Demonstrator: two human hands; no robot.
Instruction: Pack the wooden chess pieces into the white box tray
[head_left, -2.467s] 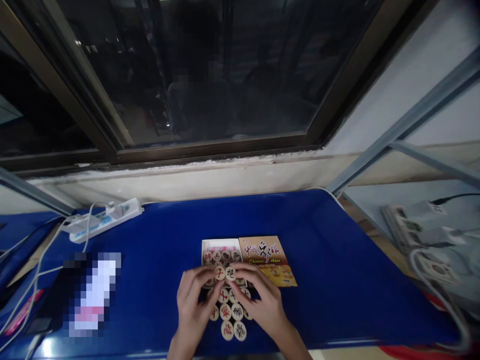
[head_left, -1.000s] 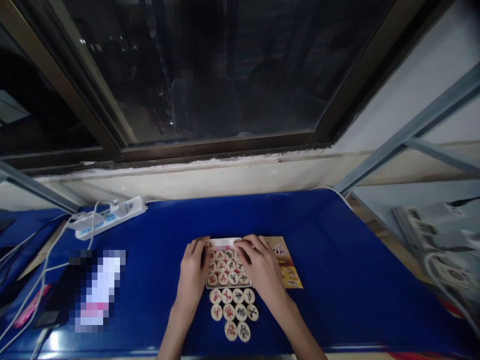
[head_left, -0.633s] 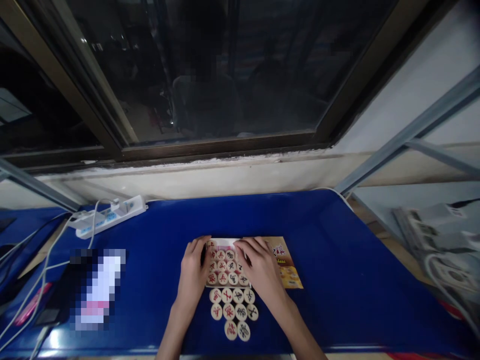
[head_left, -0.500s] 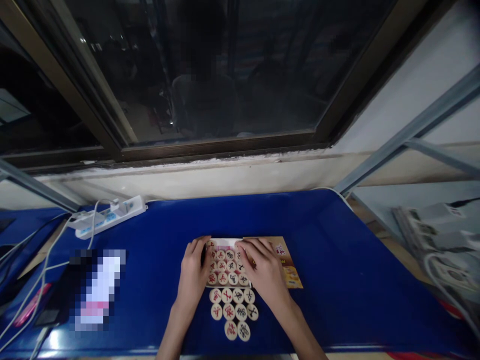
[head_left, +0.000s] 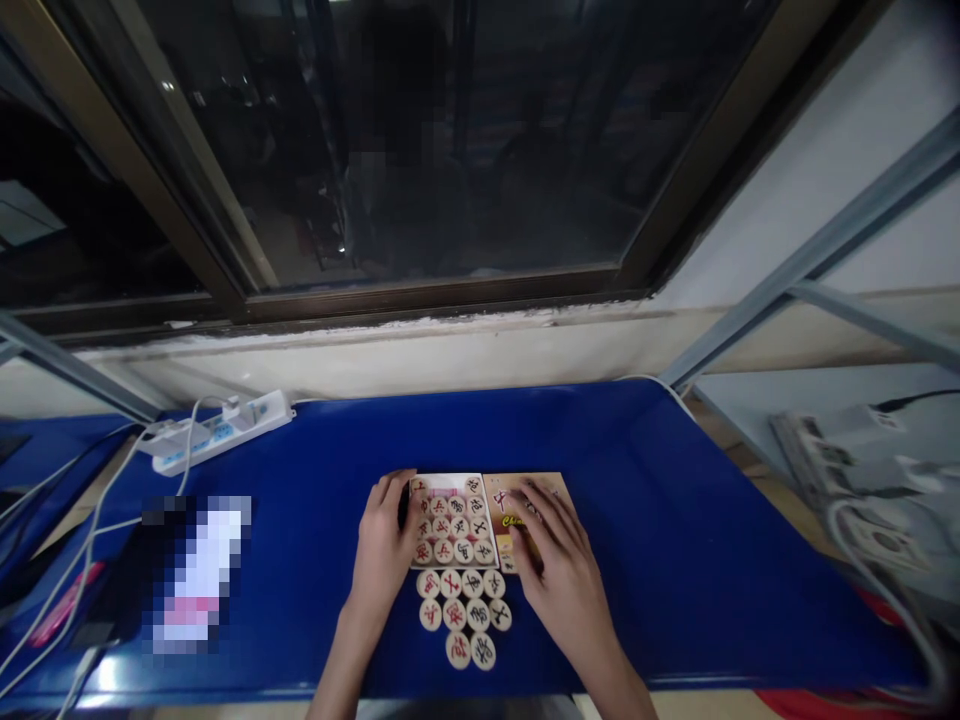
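A shallow white box (head_left: 486,560) lies on the blue table, with rows of round Chinese chess pieces inside, marked in red or black. The upper middle of the box shows its pinkish bottom. My left hand (head_left: 381,540) curls around the box's left edge, thumb beside the pieces; a dark patch between thumb and fingers cannot be made out. My right hand (head_left: 566,565) hovers over or rests on the printed box lid (head_left: 499,485), fingers spread and holding nothing. Below the box, more chess pieces (head_left: 478,614) lie face up in short rows, the lowest being a pair.
A white power strip (head_left: 225,435) with plugs and cables sits at the back left. Left of my hands lies a phone-like object with a blurred bright screen (head_left: 202,565). Behind the table (head_left: 675,560) are a wall and a dark window. Metal frame bars (head_left: 757,290) stand at both sides.
My right hand has moved right, off the box's right edge and over the lid. A black-marked piece now shows in the box's upper right corner. My left hand has stayed put.
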